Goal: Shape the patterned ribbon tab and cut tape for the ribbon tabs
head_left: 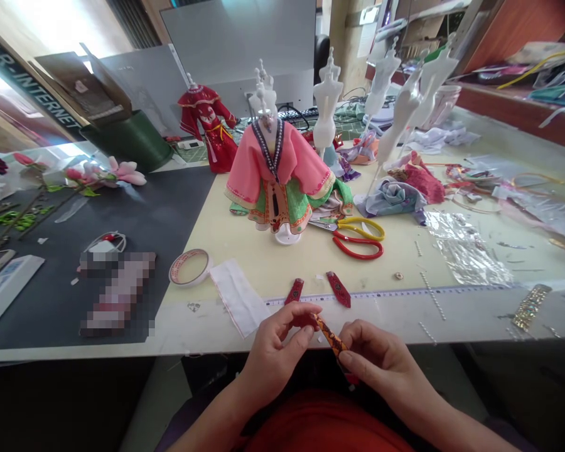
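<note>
A narrow patterned strip [328,334] in orange and dark red slants between my hands at the table's front edge. My left hand [282,345] has its fingers closed at the strip's upper end. My right hand [376,355] pinches its lower end between thumb and fingers. Just beyond lie two small dark red pointed pieces, one on the left [294,290] and one on the right [339,289], by a long ruler [395,294]. A white cloth piece [240,295] lies left of my left hand.
A doll form in a pink robe [287,163] stands mid-table. Scissors [358,246] lie right of its base, a tape roll [189,268] to the left. Bare white doll forms [327,103] stand behind. A gold bracelet [531,307] lies far right.
</note>
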`<action>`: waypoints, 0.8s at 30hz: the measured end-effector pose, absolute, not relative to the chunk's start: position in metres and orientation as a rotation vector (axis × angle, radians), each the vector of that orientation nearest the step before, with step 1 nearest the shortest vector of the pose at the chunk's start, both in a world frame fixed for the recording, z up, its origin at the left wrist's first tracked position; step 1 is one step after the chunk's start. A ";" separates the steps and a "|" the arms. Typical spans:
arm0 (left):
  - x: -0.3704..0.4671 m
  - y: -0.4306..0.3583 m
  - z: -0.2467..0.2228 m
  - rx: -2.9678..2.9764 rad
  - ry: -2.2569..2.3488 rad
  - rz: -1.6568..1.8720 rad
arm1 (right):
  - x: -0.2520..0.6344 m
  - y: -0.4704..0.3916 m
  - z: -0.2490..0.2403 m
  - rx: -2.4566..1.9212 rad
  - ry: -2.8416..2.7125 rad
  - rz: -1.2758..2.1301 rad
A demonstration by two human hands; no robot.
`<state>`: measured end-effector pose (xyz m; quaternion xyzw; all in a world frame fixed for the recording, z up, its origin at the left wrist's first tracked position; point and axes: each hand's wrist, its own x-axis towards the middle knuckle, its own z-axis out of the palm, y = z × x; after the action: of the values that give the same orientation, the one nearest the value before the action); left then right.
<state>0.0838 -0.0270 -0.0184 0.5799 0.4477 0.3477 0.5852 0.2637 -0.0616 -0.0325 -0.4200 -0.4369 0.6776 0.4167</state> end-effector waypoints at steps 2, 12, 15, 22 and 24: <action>0.084 -0.027 -0.018 1.319 1.029 0.812 | 0.264 -0.062 -0.034 -1.056 -1.129 1.677; 0.086 -0.028 -0.023 1.226 0.969 0.872 | 0.260 -0.065 -0.027 -1.104 -1.412 1.467; 0.086 -0.027 -0.021 1.232 0.997 0.883 | 0.259 -0.065 -0.028 -1.090 -1.409 1.454; 0.082 -0.023 -0.015 1.173 1.140 0.728 | 0.262 -0.065 -0.034 -1.082 -1.276 1.446; 0.084 -0.025 -0.015 1.191 1.101 0.622 | 0.262 -0.064 -0.035 -1.089 -1.287 1.415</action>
<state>0.0841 -0.0247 -0.0149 0.5235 0.4838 0.2735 0.6459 0.2621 -0.0645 -0.0347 -0.4409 -0.5214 0.5732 0.4530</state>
